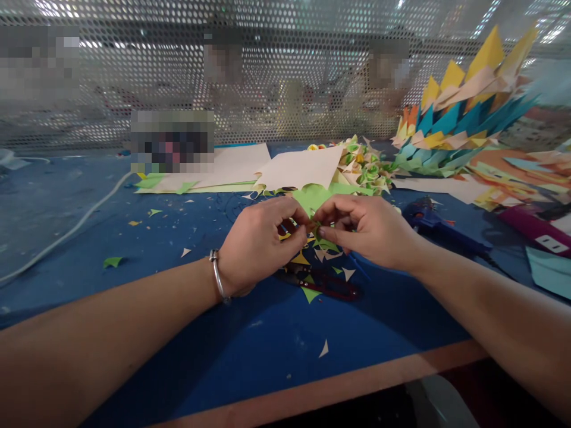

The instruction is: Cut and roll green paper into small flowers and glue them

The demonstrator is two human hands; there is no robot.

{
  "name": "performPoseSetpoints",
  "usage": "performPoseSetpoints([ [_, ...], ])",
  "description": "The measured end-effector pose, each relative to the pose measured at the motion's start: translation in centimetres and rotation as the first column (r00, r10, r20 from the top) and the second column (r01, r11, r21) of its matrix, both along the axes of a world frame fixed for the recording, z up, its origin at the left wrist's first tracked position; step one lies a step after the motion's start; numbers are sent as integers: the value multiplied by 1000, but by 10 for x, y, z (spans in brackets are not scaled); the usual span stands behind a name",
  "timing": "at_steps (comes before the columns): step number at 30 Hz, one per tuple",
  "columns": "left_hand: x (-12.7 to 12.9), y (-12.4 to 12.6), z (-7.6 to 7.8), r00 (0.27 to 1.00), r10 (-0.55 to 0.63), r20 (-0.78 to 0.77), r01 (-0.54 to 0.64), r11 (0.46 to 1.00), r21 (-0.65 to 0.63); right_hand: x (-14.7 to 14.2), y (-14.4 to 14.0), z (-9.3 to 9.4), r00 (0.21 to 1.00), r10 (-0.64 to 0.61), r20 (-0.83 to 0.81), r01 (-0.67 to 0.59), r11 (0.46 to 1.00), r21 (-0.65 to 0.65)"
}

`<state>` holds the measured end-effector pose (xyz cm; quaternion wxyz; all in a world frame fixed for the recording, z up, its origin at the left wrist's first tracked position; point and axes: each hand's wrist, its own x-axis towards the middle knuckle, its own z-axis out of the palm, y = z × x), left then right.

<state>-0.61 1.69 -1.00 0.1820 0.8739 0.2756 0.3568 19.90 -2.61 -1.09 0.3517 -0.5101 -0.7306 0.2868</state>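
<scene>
A small green paper piece (316, 227) sits between both hands just above the blue bench (267, 339). The left hand (259, 244) and the right hand (370, 229) each pinch it, fingertips pressed together. A neat fold likely calls for aligned edges and firm, even pressure. Red snips (328, 285) lie beneath, paper scraps (312, 293) around.
</scene>
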Motion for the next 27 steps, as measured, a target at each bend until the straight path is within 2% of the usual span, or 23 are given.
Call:
performPoseSetpoints([
  [6,0,1,-1,998,-61,27,62,997,-48,-3,-2,4,995,-16,94,8,997,83],
  [9,1,1,-1,996,-68,63,79,980,-180,-4,-3,5,992,-27,124,10,990,140],
  [11,2,3,-1,992,-61,114,95,938,-332,-4,-4,6,991,-33,127,10,984,175],
  [13,4,4,-1,983,-51,175,131,865,-485,-5,-4,6,990,-37,133,9,978,210],
  [16,6,5,-3,962,-25,273,195,762,-617,-6,-6,6,987,-56,149,15,965,261],
  [18,6,5,-4,945,3,327,220,734,-643,-6,-6,7,984,-66,163,16,956,293],
  [22,7,3,-5,927,47,372,229,716,-659,-7,-7,7,980,-65,190,-7,935,353],
  [27,7,2,-3,923,65,380,214,735,-644,-6,-7,6,976,-61,207,-24,921,389],
])
